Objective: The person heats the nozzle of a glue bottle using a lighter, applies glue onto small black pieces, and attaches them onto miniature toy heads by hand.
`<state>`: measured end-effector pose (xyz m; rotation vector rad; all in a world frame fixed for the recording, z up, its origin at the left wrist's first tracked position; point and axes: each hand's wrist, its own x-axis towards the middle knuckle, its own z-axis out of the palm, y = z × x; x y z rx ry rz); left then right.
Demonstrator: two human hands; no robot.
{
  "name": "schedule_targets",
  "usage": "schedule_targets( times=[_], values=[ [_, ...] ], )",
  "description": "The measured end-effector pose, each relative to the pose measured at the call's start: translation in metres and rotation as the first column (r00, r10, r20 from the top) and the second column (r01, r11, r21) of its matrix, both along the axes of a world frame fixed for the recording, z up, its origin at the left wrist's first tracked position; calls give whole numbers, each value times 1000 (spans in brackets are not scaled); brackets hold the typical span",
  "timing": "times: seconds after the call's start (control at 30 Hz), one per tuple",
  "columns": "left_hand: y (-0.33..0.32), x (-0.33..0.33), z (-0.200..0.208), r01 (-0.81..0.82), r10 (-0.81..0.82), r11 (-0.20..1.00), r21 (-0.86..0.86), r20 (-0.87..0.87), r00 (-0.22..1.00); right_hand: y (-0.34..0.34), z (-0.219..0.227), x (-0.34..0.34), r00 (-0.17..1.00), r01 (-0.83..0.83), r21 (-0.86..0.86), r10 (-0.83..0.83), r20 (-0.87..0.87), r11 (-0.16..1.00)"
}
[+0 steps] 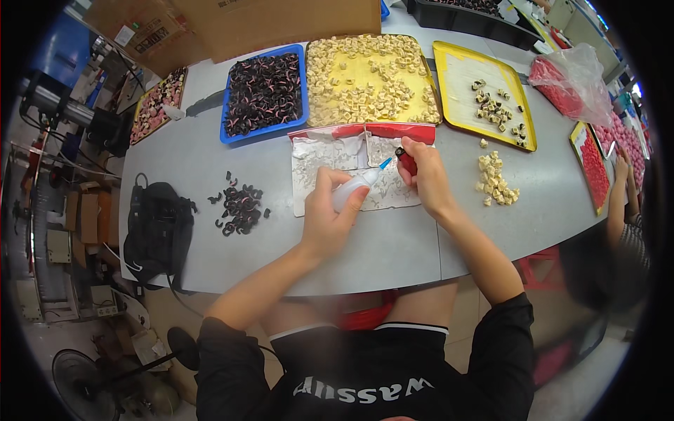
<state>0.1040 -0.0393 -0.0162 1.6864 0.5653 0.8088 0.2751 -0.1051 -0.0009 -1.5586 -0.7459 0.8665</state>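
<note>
My left hand (324, 219) is closed round a translucent white squeeze bottle (348, 191), tilted up to the right with its blue nozzle (385, 163) pointing at my right hand. Pinched in my right hand (432, 179) is a small red and black piece (406, 161), partly hidden by the fingers; its exact kind cannot be made out. The nozzle tip is close to that piece. Both hands are over a whitish, stained board (309, 186) with a red far edge. A heap of curved black and pink pieces (242, 209) lies to the left, small cream pieces (497, 181) to the right.
Behind the board stand a blue tray (304, 91) of black pieces, a yellow tray (344, 74) of cream pieces and another yellow tray (449, 84) holding fewer. A black bag (160, 228) lies left. Cardboard (281, 28) rises at the back. Another person's hand (622, 168) works far right.
</note>
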Motion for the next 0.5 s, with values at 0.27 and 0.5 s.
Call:
schedule_targets(
  times=[0.27,0.5],
  values=[
    [0,0,-1,-1,1,1000,-3,2,1000,0,2,0,1000,-23,29,24,-7,999],
    [2,1,-2,-26,28,977,209,-7,1000,0,0,1,999,-12,27,13,-36,1000]
  ],
)
